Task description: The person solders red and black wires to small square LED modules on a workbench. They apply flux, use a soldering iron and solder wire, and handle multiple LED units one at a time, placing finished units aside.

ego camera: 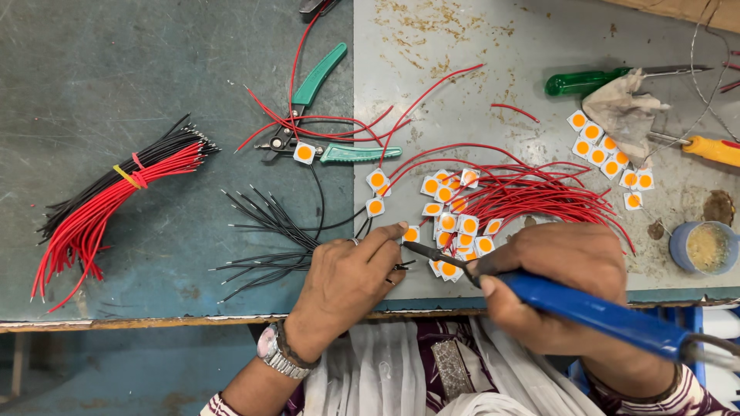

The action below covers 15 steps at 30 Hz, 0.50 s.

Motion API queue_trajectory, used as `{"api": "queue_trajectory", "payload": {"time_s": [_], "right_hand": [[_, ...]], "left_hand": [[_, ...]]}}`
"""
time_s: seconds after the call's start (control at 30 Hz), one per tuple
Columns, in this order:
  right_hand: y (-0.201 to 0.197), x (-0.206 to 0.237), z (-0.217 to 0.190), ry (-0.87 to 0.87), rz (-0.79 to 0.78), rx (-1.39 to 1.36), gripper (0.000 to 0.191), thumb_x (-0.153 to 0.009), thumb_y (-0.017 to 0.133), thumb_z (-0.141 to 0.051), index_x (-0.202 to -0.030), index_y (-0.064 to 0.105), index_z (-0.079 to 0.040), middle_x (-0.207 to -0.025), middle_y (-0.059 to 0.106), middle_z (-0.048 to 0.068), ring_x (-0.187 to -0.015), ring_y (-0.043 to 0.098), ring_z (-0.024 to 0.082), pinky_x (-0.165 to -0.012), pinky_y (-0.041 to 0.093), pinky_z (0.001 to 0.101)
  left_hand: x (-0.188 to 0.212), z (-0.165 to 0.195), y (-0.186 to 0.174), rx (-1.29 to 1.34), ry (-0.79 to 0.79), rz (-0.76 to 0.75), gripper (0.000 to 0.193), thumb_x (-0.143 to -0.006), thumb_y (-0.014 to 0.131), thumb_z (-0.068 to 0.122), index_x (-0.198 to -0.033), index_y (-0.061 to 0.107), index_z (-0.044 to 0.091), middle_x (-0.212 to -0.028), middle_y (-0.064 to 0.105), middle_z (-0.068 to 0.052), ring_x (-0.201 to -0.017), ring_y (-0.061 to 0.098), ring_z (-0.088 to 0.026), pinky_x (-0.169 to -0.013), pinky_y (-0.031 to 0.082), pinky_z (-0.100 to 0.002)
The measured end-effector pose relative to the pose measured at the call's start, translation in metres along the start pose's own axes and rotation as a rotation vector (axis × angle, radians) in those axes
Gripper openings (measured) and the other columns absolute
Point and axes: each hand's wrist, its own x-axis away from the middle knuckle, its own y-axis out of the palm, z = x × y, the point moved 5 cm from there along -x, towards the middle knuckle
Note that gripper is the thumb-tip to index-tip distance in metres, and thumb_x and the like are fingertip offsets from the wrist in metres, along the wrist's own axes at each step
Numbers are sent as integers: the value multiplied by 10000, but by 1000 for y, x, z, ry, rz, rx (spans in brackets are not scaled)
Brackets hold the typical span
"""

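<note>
My right hand [559,277] grips a blue-handled soldering iron [593,312]; its dark tip reaches left to a small white square chip with an orange centre [412,234]. My left hand [347,277], with a wristwatch, pins that chip to the bench with its forefinger and holds a black wire end by it. A pile of the same orange-centred chips [455,219] with red wires [539,192] attached lies just beyond the hands. Loose black wires [266,231] fan out to the left.
A tied bundle of red and black wires [116,192] lies far left. Green-handled wire strippers [320,115] sit at the back centre. At right are a row of bare chips [609,158], a green screwdriver [586,81], a rag [620,112], a yellow-handled tool [713,149] and a small blue tub [705,246].
</note>
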Motion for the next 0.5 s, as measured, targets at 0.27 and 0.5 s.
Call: {"api": "queue_trajectory", "payload": {"time_s": [0.27,0.5], "right_hand": [[-9,7,11,131,60,3,94,-774,702,-121,-771,702,-27,-670,694,51,-515,661,139,-503,485,257],[-2,5,9,102,35,-15,78,-759,712,-99,-767,696,-23,-647,677,51,-510,658,145,-498,486,263]], "left_hand": [[0,-2,1,-3,14,5,307,-738,815,175,-920,598,57,-1226,698,-41,-576,645,-226,-561,525,-379],[1,-2,2,2,13,5,299,-745,813,177,-920,601,59,-1231,696,-37,-579,648,-218,-565,529,-381]]}}
